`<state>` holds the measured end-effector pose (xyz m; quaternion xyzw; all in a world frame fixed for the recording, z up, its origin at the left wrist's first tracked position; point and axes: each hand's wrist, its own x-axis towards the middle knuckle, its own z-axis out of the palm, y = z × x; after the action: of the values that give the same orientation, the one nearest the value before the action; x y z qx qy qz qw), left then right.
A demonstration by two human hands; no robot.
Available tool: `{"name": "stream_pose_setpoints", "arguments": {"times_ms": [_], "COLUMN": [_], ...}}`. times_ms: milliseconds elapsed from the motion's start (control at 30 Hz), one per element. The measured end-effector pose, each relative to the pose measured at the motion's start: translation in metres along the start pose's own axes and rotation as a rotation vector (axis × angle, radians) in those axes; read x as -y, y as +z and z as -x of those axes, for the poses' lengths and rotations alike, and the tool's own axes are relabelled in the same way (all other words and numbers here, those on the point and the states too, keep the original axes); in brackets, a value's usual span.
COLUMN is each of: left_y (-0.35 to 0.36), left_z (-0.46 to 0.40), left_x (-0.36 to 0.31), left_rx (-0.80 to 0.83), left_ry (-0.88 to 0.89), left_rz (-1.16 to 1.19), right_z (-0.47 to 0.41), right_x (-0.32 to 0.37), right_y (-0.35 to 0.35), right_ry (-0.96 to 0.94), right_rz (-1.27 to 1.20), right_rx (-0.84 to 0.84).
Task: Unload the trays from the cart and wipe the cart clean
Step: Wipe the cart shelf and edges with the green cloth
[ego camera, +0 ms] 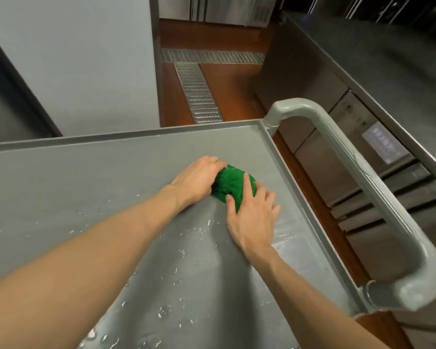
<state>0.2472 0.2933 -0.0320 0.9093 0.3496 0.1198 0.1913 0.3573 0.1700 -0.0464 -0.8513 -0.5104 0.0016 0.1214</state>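
Note:
A bunched green cloth (229,185) lies on the grey top shelf of the cart (86,187), toward its right side. My left hand (198,180) grips the cloth from the left. My right hand (252,212) presses on it from the near side, fingers spread over the fabric. Water drops and wet streaks (186,238) shine on the shelf surface in front of the cloth. No trays are on this shelf.
The cart's grey handle (363,157) arches along its right end. A steel counter with drawers and a display panel (383,144) stands right of the cart. A pale wall panel (73,59) rises beyond; metal floor drain grates (199,91) run across the brown floor.

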Motion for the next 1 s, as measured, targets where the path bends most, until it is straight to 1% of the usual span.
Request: {"name": "stream_pose_setpoints", "arguments": {"times_ms": [200, 333, 533, 600, 800, 867, 1000], "left_y": [-0.028, -0.054, -0.095, -0.11, -0.156, -0.167, -0.188], "left_z": [0.051, 0.101, 0.191, 0.223, 0.319, 0.345, 0.384], "left_x": [0.049, 0.094, 0.161, 0.18, 0.236, 0.245, 0.254], "left_rx": [-0.002, -0.034, -0.065, -0.05, 0.061, 0.086, 0.081], "left_ry": [-0.04, -0.13, -0.261, -0.303, -0.421, -0.456, -0.517], "left_rz": [-0.049, -0.094, -0.171, -0.209, -0.35, -0.374, -0.408], "right_z": [0.04, 0.066, 0.111, 0.129, 0.187, 0.202, 0.227], "right_x": [0.073, 0.139, 0.235, 0.265, 0.346, 0.368, 0.399], "right_y": [0.013, 0.023, 0.034, 0.038, 0.045, 0.046, 0.048], "right_ry": [-0.037, -0.09, -0.222, -0.269, -0.447, -0.488, -0.564], "right_rz": [0.007, -0.031, -0.116, -0.146, -0.223, -0.24, -0.273], "right_rx": [-0.016, 0.007, 0.03, 0.049, 0.127, 0.146, 0.166]}}
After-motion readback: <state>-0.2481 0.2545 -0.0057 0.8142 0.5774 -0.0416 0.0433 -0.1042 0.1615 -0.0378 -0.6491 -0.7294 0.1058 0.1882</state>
